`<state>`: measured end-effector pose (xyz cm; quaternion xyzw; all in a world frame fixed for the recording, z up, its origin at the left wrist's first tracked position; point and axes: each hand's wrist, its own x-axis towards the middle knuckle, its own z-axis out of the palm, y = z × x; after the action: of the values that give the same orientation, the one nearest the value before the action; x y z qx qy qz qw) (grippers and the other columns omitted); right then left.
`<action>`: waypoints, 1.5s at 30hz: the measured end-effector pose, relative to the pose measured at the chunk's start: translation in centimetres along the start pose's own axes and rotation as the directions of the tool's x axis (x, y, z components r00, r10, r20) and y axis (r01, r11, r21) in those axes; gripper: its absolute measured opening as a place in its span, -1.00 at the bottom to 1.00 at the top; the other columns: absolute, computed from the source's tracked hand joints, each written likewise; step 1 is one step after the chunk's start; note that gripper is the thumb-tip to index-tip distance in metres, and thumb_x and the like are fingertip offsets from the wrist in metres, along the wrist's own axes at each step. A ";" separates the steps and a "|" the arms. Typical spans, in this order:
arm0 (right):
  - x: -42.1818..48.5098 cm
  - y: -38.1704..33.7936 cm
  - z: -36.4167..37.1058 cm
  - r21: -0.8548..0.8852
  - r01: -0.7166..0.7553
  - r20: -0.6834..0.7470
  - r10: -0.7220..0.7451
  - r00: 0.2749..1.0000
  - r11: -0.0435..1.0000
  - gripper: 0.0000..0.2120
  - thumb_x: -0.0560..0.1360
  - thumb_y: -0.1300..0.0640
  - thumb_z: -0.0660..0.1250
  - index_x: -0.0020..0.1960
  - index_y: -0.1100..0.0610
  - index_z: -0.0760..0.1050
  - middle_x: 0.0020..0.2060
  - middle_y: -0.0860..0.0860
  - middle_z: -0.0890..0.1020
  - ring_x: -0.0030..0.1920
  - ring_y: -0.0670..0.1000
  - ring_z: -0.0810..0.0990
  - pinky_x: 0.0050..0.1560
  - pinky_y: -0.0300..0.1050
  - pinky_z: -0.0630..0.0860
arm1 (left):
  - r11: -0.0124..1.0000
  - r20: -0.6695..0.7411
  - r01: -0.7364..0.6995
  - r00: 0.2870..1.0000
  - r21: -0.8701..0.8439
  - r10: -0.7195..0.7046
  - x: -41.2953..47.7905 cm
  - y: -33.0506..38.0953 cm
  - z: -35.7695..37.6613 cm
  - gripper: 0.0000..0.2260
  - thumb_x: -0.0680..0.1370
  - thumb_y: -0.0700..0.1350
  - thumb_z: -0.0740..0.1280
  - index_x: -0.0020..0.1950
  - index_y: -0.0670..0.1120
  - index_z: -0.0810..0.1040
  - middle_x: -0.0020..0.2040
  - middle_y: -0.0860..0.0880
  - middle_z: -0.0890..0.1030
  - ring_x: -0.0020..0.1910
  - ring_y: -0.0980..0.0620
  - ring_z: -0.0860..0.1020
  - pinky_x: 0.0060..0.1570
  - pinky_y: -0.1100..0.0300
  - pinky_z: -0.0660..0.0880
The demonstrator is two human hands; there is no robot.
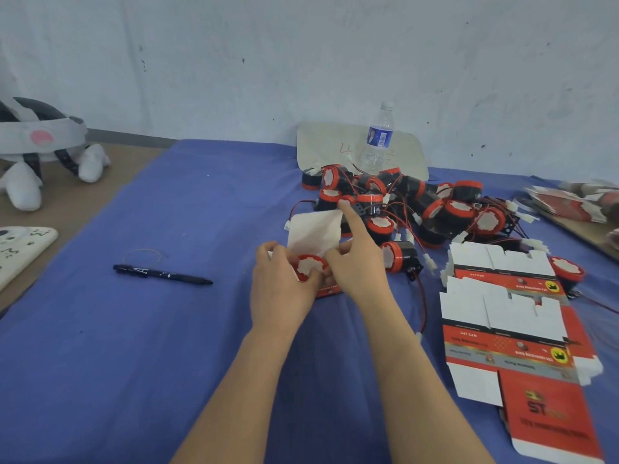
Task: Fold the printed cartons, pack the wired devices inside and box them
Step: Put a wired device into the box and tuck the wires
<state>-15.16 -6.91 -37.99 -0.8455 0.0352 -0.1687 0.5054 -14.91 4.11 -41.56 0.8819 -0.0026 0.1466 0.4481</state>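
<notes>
A red-and-white printed carton point(315, 237) stands open in the middle of the blue cloth, its white lid flap raised. A red-rimmed black wired device point(310, 265) sits in its mouth. My left hand point(283, 281) grips the carton's left side, fingers on the device's rim. My right hand point(356, 266) holds the carton's right side, index finger pointing up past the flap. Several more wired devices point(412, 209) lie heaped behind. Flat unfolded cartons point(509, 326) lie to the right.
A black pen point(160, 274) and a rubber band point(142, 256) lie at left on the blue cloth point(167, 346). A water bottle point(376, 139) stands at the wall on a pale board. More flat cartons point(576, 200) are stacked far right. A headset point(37, 145) rests far left.
</notes>
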 end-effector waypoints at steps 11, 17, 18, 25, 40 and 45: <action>0.1 1.4 -0.1 0.158 0.085 -0.356 -0.023 0.934 0.984 -0.87 0.52 0.21 0.37 -0.08 0.12 0.41 -0.27 -0.07 0.54 -0.39 -0.26 0.57 -0.40 -0.48 0.40 | 1.000 -0.012 -0.009 1.000 -0.021 0.008 -0.1 0.0 0.0 -0.78 0.47 0.03 0.38 -0.05 -0.06 0.43 0.30 0.01 0.32 0.11 -0.05 0.48 -0.13 0.12 0.42; -0.1 1.8 0.5 -0.115 0.068 -0.283 -0.099 0.954 0.991 -0.79 0.49 0.16 0.40 -0.19 0.17 0.38 -0.25 0.06 0.52 -0.22 0.04 0.46 -0.27 -0.24 0.42 | 1.000 -0.017 -0.020 1.000 -0.019 0.020 -0.1 0.0 0.0 -0.79 0.48 0.02 0.38 -0.05 -0.04 0.42 0.30 0.01 0.33 0.10 -0.03 0.49 -0.14 0.10 0.45; -0.2 1.9 0.6 -0.213 0.066 -0.257 -0.121 0.959 0.975 -0.79 0.48 0.16 0.39 -0.20 0.16 0.37 -0.25 0.05 0.50 -0.20 0.06 0.43 -0.21 -0.12 0.42 | 1.000 -0.018 -0.023 1.000 -0.017 0.023 -0.1 -0.1 0.0 -0.79 0.48 0.02 0.37 -0.05 -0.04 0.42 0.30 0.01 0.33 0.10 -0.03 0.49 -0.13 0.09 0.47; -0.1 1.5 0.4 -0.596 0.019 -0.161 -0.142 0.977 0.803 -0.88 0.54 0.06 0.29 -0.12 0.09 0.48 -0.21 -0.03 0.45 -0.11 0.04 0.37 0.06 -0.05 0.33 | 0.999 -0.022 -0.029 0.999 -0.024 0.028 -0.1 0.0 0.0 -0.81 0.49 0.01 0.38 -0.05 -0.04 0.42 0.33 -0.01 0.32 0.15 -0.04 0.48 -0.10 0.11 0.46; -0.5 -0.2 -0.6 -0.631 0.041 0.063 -0.001 0.998 0.775 -0.70 0.55 -0.09 0.27 -0.30 0.01 0.38 -0.35 -0.07 0.49 -0.19 0.03 0.49 0.04 0.00 0.41 | 1.000 -0.021 -0.024 1.000 -0.019 0.023 -0.1 -0.1 0.1 -0.73 0.46 0.08 0.39 -0.05 -0.06 0.42 0.34 -0.01 0.32 0.14 -0.04 0.49 -0.13 0.12 0.40; -0.1 -0.4 0.2 -0.615 -0.056 -0.026 0.050 0.998 0.787 -0.84 0.57 0.00 0.25 -0.02 0.09 0.50 -0.13 0.02 0.61 -0.04 0.10 0.57 0.13 0.07 0.44 | 1.000 -0.015 -0.016 1.000 -0.011 0.016 -0.1 0.0 0.1 -0.77 0.48 0.04 0.37 -0.02 -0.08 0.46 0.35 0.00 0.31 0.16 -0.05 0.48 -0.10 0.09 0.43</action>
<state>-15.25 -6.55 -37.71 -0.9619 0.1142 -0.1374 0.2071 -14.95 4.04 -41.62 0.8783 -0.0070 0.1567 0.4517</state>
